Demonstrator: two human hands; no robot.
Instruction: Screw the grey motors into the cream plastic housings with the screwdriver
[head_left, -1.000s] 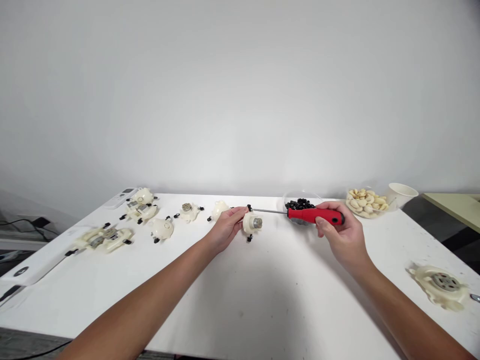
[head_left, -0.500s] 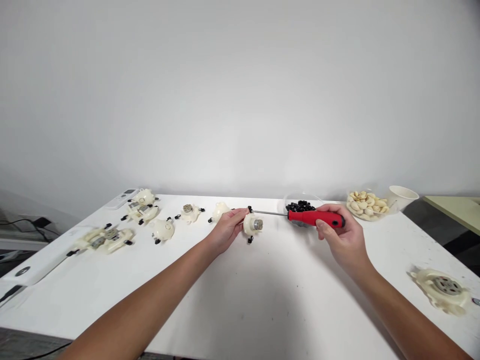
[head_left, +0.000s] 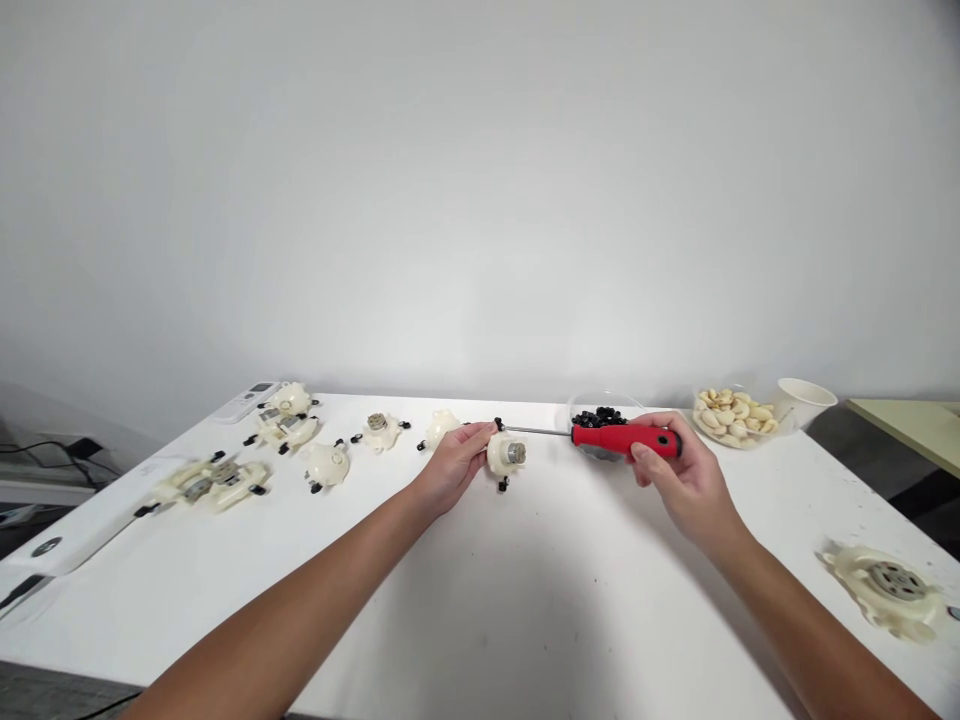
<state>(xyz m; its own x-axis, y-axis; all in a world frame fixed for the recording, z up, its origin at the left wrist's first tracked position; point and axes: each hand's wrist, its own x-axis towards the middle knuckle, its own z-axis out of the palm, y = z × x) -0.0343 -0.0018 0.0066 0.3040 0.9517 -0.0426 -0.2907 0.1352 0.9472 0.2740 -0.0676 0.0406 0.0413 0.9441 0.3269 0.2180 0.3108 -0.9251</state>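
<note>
Between its fingers, my left hand grips a cream plastic motor housing with a small silver motor set in it and black rubber-like pieces on its lugs. My right hand is closed around the red handle of a screwdriver. The screwdriver's shaft points left, its tip at the upper black piece of the housing; whether it sits inside that piece is too small to tell. Behind the handle, a clear bowl of small black pieces is partly hidden.
Several similar housings with black pieces lie on the left of the white table. A clear container of cream parts and a white cup stand at the back right. Another housing lies near the right edge.
The screwdriver has shifted slightly left and down, and its handle has turned a little in my right hand. My left hand keeps its hold on the motor housing.
</note>
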